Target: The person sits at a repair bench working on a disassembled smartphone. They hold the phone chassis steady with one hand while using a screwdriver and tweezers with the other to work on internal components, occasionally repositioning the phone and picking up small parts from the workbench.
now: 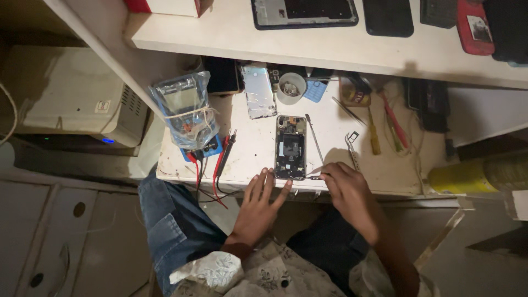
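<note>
Two hands at opened phone (290,147): left hand (258,204) flat, released, at seven o'clock; right hand (347,190) at four o'clock, seemingly pinching tweezers (315,175).

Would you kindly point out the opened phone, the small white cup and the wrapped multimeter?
Opened phone (290,147), head view, on its exposed middle.
Small white cup (291,87), head view, on its rim.
Wrapped multimeter (187,113), head view, on the plastic-covered front.

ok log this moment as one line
left hand resting at table edge by opened phone | right hand holding small tool beside it
</note>
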